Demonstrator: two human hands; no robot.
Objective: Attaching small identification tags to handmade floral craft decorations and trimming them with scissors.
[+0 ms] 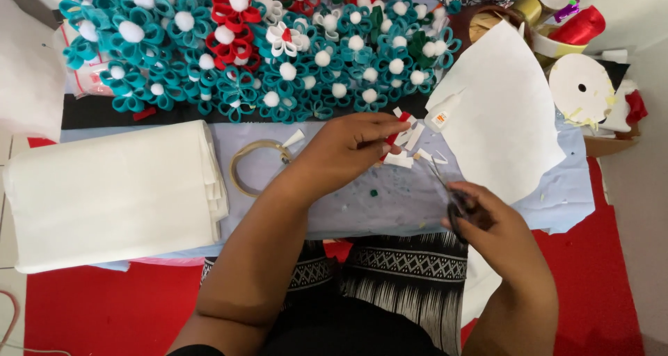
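While a patterned black-and-white cloth is seen nearest the camera, across the lap, a pale blue sheet is spread just beyond it and serves as the work surface. Over its near right part, the right hand is closed around dark scissors, blades pointed away. Above the sheet's middle, the left hand is pinched on a small red strip – white cut strips are scattered just beside it. A tape ring lies on the sheet to the left, next to a folded white stack. A glue bottle and white paper are found to the right. Beyond the sheet's far edge, teal and red ribbon flowers with white pompoms are massed – ribbon spools sit at the far right.
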